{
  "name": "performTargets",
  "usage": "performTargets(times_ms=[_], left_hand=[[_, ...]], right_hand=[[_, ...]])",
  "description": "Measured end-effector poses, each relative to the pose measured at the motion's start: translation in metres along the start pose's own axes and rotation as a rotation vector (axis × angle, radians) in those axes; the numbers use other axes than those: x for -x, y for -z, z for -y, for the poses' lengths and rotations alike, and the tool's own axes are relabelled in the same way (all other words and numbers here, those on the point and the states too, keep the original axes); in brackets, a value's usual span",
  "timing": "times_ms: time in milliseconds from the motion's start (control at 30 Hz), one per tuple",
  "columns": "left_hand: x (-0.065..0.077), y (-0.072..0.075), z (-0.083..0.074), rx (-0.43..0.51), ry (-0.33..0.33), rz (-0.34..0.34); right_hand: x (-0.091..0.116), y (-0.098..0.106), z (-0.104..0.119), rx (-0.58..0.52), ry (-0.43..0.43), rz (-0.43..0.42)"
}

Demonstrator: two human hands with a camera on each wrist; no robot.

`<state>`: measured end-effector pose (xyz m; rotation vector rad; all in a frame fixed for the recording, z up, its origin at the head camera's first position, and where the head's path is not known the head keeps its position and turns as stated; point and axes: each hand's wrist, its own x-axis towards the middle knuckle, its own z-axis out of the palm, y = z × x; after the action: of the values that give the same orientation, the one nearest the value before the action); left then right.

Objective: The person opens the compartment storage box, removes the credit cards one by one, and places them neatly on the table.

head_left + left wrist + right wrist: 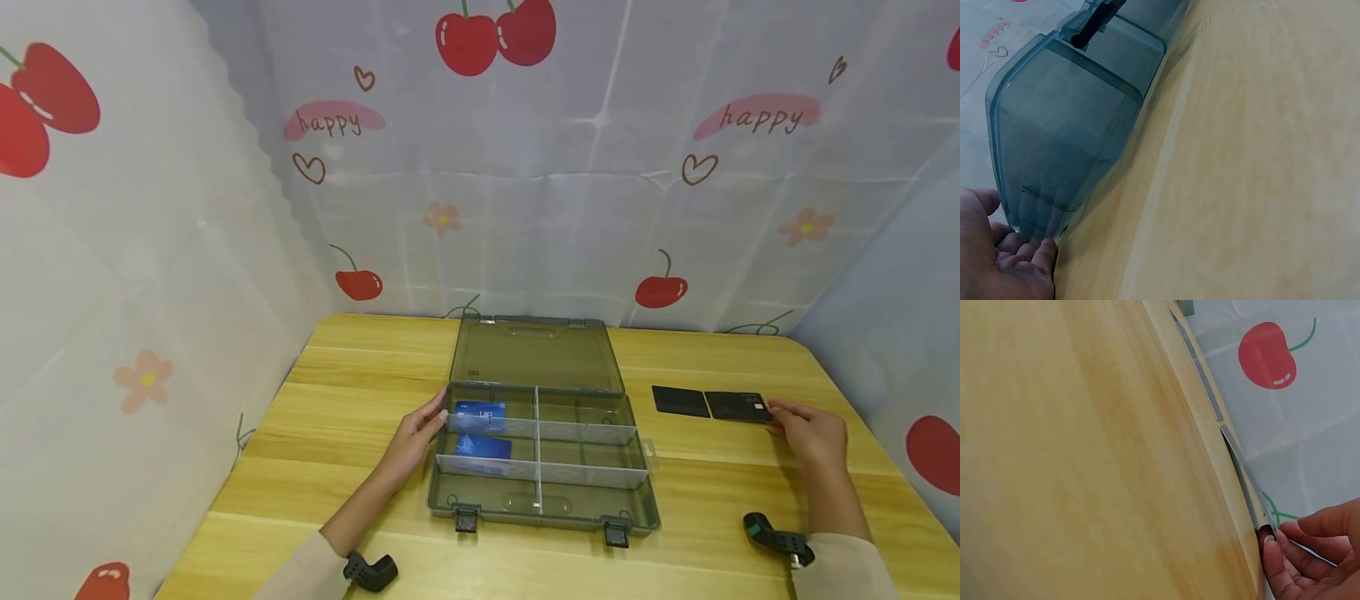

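Note:
A grey translucent compartment box (592, 475) lies with its lid (536, 354) folded back. My left hand (416, 429) rests against the box's left side, fingers on the outer wall and thumb by the rim. Two blue cards are inside: a VIP card (480, 414) in the back left compartment and another blue card (483, 450) in the middle left one. Over on the right, my right hand (813, 433) pinches the right edge of a black card (735, 406) with a chip. That edge is slightly raised in the right wrist view. A second black card (680, 401) lies flat beside it.
Clear dividers (588, 475) split the box into several compartments. Two dark latches (466, 522) stick out at its front edge. The wooden table (360, 367) is bounded by cherry-printed curtains (525, 242). A black wrist mount (776, 537) sits on each forearm.

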<state>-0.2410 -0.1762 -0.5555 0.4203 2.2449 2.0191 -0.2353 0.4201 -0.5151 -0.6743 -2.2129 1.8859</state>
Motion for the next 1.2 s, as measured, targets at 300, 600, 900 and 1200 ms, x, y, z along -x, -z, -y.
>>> performTargets(times_ms=[300,600,900,1200], left_hand=[[0.0011,0.0002,-0.0004,-0.002,0.004,-0.001],[0.0003,0.0000,-0.0011,-0.002,0.002,-0.003],[0.0001,0.0000,0.0006,-0.005,0.003,-0.008],[0.0001,-0.0001,0.0007,-0.003,0.005,-0.011]], right_hand=[[0.0007,-0.0012,0.0008,-0.016,0.008,0.000],[0.0017,-0.0020,0.0026,-0.041,-0.002,-0.019],[0.0017,-0.0029,0.0030,-0.050,-0.004,-0.014],[0.0024,-0.0018,0.0027,-0.104,-0.003,0.008]])
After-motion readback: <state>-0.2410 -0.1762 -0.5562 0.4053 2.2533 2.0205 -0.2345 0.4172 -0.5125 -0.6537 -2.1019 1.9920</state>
